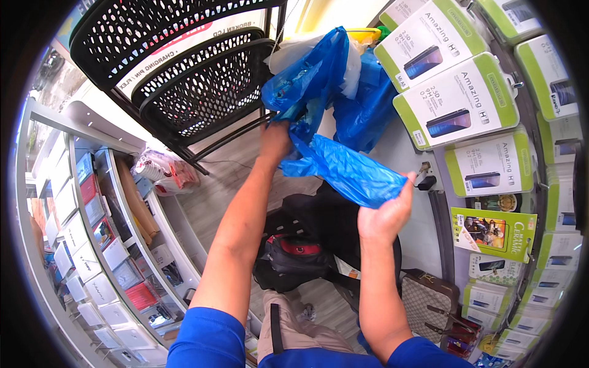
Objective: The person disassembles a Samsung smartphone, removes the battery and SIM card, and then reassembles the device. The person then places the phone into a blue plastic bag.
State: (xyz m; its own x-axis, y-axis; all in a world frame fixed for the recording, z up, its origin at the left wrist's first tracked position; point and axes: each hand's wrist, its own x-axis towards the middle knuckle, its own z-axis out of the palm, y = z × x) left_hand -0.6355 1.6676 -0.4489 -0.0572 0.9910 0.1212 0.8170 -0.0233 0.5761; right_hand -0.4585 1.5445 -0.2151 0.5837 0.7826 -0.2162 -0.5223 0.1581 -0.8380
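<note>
A blue plastic bag [350, 168] is stretched slantwise between my hands. My right hand [389, 211] pinches its lower right end. At the upper left, my left hand [276, 140] is closed on the bunched blue plastic, its fingertips mostly hidden among the folds. Just above hangs a cluster of more blue bags [313, 73], with a white plastic bag [351, 73] partly behind them. Another blue bag [366, 113] drapes down on the right side of the cluster.
Folded black perforated chairs [196, 89] lean at the upper left. Boxed phone screen protectors [460, 101] hang along the right wall near a socket with a black plug [425, 182]. A glass display case [92, 245] stands left. Below lie a black bag [297, 254] and a checked brown bag [429, 300].
</note>
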